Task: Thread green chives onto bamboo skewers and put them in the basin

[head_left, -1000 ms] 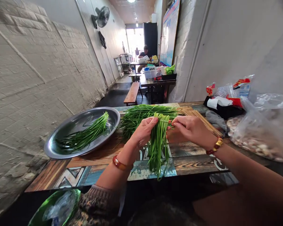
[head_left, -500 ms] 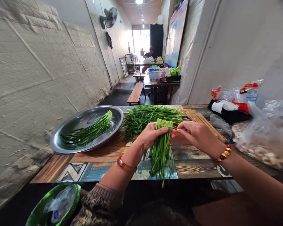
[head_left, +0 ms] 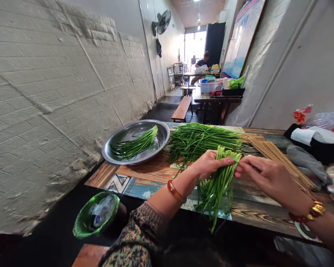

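Observation:
My left hand (head_left: pixel 211 163) is closed around a bunch of garlic chives (head_left: pixel 218 189), thumb across the pale cut ends, which point up. The green leaves hang down over the table's near edge. At the right side of the stems, my right hand (head_left: pixel 263 176) pinches what looks like a thin bamboo skewer, mostly hidden by the fingers. Behind both hands lies a large pile of loose chives (head_left: pixel 203 139). Several bamboo skewers (head_left: pixel 281 159) are spread on the table to the right. A metal basin (head_left: pixel 108 152) at the left holds another bunch of chives.
The patterned wooden table (head_left: pixel 147 174) carries a grey plastic bag (head_left: pixel 306 159) and a black tray (head_left: pixel 323 144) at the right. A green-lined bin (head_left: pixel 80 222) stands below at the left. Further off are a bench (head_left: pixel 182 107), another table and a seated person (head_left: pixel 204 63).
The view has swung left, so everything appears further right. Both hands stay together at the stem ends, and the bunch is tilted a little more.

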`<state>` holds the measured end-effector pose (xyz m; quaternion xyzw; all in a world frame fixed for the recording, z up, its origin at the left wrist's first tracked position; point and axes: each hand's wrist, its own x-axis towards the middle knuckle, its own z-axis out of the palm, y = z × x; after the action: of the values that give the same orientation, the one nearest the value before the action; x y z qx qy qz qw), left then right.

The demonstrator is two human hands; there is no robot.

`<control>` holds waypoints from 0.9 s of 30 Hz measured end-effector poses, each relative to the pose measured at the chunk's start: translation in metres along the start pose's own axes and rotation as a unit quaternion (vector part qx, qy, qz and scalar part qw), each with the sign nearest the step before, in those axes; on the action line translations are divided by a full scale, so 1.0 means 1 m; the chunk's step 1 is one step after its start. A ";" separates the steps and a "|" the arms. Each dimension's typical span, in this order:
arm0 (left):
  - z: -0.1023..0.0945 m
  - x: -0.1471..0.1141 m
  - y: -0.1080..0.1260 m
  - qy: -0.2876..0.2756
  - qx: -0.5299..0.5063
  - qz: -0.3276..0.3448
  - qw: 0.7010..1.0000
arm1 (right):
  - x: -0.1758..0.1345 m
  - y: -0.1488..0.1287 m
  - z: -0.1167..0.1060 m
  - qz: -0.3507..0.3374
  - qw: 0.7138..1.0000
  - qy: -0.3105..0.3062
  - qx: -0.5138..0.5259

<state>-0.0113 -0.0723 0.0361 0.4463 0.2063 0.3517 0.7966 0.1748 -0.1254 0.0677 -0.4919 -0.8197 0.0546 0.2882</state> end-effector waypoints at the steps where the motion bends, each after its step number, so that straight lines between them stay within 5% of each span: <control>1: 0.000 0.001 0.000 0.001 0.008 0.006 1.000 | 0.001 0.000 0.001 0.005 1.000 0.002 0.000; 8: -0.006 0.002 0.015 -0.033 0.070 0.000 0.997 | 0.012 0.001 -0.007 0.032 0.999 0.000 0.038; 12: -0.017 0.000 0.017 -0.049 0.125 -0.016 0.991 | 0.018 0.005 -0.017 0.072 0.996 0.049 0.027; 18: -0.035 -0.009 0.024 -0.007 0.175 -0.039 0.984 | 0.026 0.019 -0.021 0.142 0.978 0.100 0.118; 27: -0.031 -0.014 0.058 0.004 0.339 -0.011 0.941 | 0.022 0.004 0.012 0.234 0.848 0.069 0.471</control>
<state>-0.0621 -0.0444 0.0703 0.6866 0.3215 0.2542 0.6006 0.1635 -0.1027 0.0655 -0.4766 -0.5348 0.4658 0.5194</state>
